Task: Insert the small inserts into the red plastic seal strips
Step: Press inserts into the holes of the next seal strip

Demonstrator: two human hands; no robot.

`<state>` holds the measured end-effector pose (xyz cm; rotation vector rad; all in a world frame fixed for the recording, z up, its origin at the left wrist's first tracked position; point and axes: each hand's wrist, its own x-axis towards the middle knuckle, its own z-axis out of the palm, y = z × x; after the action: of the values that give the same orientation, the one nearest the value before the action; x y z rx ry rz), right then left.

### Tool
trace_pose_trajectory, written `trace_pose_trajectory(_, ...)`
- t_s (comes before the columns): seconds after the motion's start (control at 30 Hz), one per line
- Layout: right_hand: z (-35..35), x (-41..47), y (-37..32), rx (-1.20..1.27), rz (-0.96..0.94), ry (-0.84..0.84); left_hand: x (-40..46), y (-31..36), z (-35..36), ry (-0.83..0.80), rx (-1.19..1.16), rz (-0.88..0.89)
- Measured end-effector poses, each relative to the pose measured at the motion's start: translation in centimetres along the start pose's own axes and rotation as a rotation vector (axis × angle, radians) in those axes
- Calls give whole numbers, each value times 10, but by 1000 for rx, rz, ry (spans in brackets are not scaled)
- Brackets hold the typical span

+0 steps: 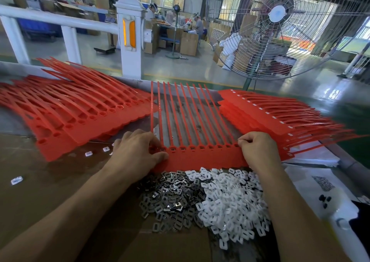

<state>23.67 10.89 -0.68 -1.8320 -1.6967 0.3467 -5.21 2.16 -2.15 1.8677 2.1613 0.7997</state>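
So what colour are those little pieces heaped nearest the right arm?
White: the pile of small inserts beside the right forearm, with a grey metallic pile to its left. Head view.

Red seal strip sheet (200, 157): lies flat at the centre of the table (50, 191), its comb of thin tails pointing far and a row of sockets along its near band. Left hand (138, 151): fingers curled on the sheet's left end, thumb pressing the band. Right hand (258, 151): fingers curled at the sheet's right end. Metal inserts (170, 197): grey heap, near side of the sheet. White inserts (230, 201): heap touching the metal heap's right side. Left stack of red strips (76, 109): fanned, far left. Right stack of red strips (270, 115): fanned, far right. Loose white pieces (88, 153): scattered left. Standing fan (280, 21): beyond the table, right.
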Motion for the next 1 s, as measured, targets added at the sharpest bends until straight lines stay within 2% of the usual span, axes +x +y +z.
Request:
trace_pose_trajectory(0.23, -23, -12, -18, -256, -54, -34, -1, -1, 0, 6, -14, 11)
trace_pose_trajectory(0.53, -27, -8, -3, -165, 8, -54, -1, 1, 0, -4, -8, 2)
trace_pose_trajectory(0.7, -20, -9, -3, -113, 56, -176, -1, 3, -1, -10, 2, 1)
trace_pose_trajectory(0.83, -15, -9, -5, -74, 85, -196, -2, 4, -1, -5, 0, 0)
trace_pose_trajectory(1.0, -24, -12, -7, -127, -46, -187, -4, 5, -1, 3, 4, 6)
